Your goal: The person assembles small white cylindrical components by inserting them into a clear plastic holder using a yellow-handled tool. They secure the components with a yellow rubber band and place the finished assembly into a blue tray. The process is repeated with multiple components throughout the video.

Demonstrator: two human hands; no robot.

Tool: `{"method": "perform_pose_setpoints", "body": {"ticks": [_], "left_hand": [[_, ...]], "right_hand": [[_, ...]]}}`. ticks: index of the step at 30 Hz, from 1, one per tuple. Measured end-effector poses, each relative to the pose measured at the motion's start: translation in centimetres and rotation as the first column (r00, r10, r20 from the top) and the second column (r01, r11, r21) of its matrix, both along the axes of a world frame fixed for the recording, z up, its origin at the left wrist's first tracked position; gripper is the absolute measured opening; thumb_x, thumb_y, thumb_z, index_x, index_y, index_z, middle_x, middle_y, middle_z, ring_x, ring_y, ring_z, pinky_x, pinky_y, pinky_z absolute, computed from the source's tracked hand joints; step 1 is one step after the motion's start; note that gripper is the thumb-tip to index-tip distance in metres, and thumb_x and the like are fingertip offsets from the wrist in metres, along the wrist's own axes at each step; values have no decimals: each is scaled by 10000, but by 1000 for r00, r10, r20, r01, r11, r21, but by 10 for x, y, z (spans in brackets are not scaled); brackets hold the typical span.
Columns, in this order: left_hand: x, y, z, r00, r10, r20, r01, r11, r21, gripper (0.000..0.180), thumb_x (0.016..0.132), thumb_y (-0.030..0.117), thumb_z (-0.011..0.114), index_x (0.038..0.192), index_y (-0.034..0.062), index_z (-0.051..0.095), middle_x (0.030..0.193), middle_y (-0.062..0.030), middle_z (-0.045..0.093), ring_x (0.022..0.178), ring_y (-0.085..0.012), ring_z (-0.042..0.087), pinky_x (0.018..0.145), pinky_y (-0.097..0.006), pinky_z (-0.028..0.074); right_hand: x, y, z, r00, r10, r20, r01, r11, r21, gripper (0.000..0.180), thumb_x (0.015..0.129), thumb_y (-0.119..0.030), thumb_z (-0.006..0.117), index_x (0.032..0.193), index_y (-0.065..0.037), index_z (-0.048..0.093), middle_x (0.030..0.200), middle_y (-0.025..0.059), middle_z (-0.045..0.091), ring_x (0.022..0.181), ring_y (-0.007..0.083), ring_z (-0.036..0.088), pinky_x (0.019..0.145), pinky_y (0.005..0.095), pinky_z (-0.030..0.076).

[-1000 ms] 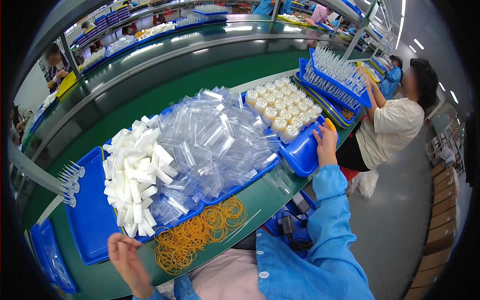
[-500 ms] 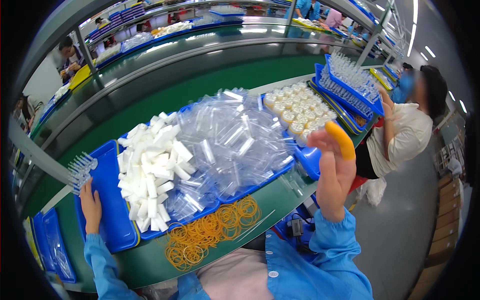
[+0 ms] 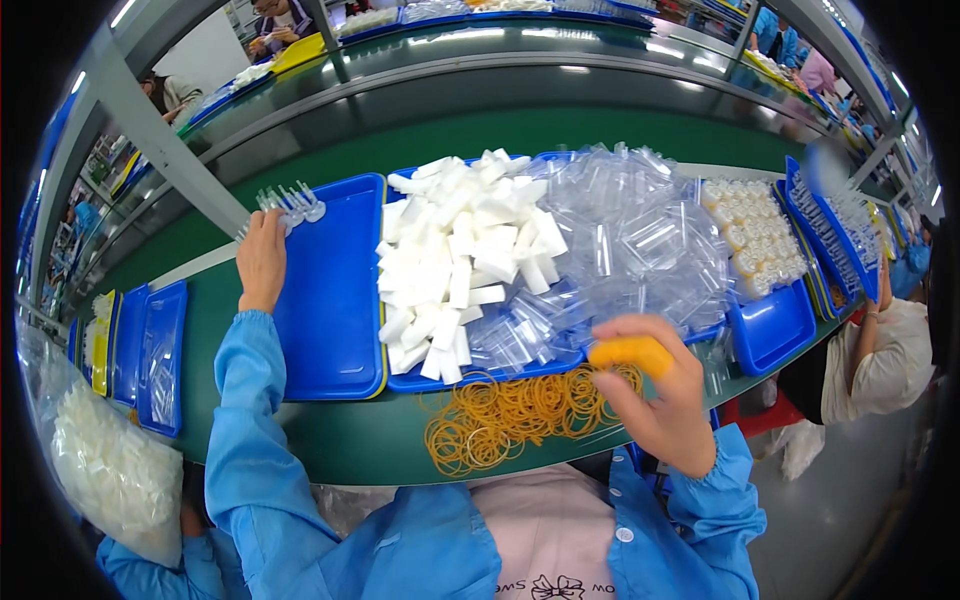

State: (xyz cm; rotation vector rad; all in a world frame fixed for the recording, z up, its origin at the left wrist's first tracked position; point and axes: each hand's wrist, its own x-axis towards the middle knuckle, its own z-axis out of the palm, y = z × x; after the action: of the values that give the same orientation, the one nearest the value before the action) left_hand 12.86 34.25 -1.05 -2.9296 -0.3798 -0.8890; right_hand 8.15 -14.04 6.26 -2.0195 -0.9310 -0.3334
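My left hand (image 3: 262,258) reaches to the far left corner of an empty blue tray (image 3: 330,300) and holds a row of small clear plastic pieces (image 3: 288,204). Over the near edge of the green table (image 3: 330,440), my right hand (image 3: 662,398) grips an orange oval object (image 3: 630,353), just above a heap of yellow rubber bands (image 3: 510,415). A second blue tray (image 3: 450,378) between my hands carries a pile of white blocks (image 3: 458,255) and a mound of clear plastic caps (image 3: 630,240).
A blue tray of white round caps (image 3: 755,235) lies to the right, with racks of clear pieces (image 3: 840,225) beyond it. Another person (image 3: 880,350) sits at the right. Blue trays (image 3: 150,350) and a bag of white parts (image 3: 105,470) are at the left. A conveyor (image 3: 480,70) runs behind.
My right hand has brought the orange object down from the right tray to the rubber bands. My left hand has moved up to the far corner of the empty tray and taken the clear pieces.
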Motion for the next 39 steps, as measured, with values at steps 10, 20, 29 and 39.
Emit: {"method": "perform_pose_setpoints", "body": {"ticks": [10,20,29,39], "left_hand": [[-56,-105,29,884,-128,450,460,63,-885,259,864,93,601,1103,29,525,983,-58,591,877,-128,592,773,-248,494],[-108,-187,53,859,-296,417,412,-81,-907,259,717,-44,670,885,41,493,854,-50,539,792,-152,608,674,-275,527],[-154,-226,38,726,-532,435,407,-177,-896,258,687,-37,747,920,-15,640,949,-100,559,847,-158,578,744,-263,504],[-146,-272,29,670,-606,428,328,-275,-904,217,720,-12,724,927,18,669,946,-93,568,856,-167,545,723,-277,444]], "right_hand": [[69,75,-37,903,-205,379,390,763,-515,260,696,-220,715,864,-37,641,790,85,577,766,252,563,687,367,364],[64,70,-42,916,-204,344,355,811,-465,135,703,-104,655,796,-25,597,802,104,577,719,269,589,629,372,415],[0,16,-7,818,81,-569,195,892,408,238,786,26,586,1023,18,562,858,104,609,727,165,609,640,275,488],[-4,0,-44,530,448,-720,392,623,677,202,858,-63,561,1048,-8,519,912,107,606,845,144,584,799,286,467]]}}
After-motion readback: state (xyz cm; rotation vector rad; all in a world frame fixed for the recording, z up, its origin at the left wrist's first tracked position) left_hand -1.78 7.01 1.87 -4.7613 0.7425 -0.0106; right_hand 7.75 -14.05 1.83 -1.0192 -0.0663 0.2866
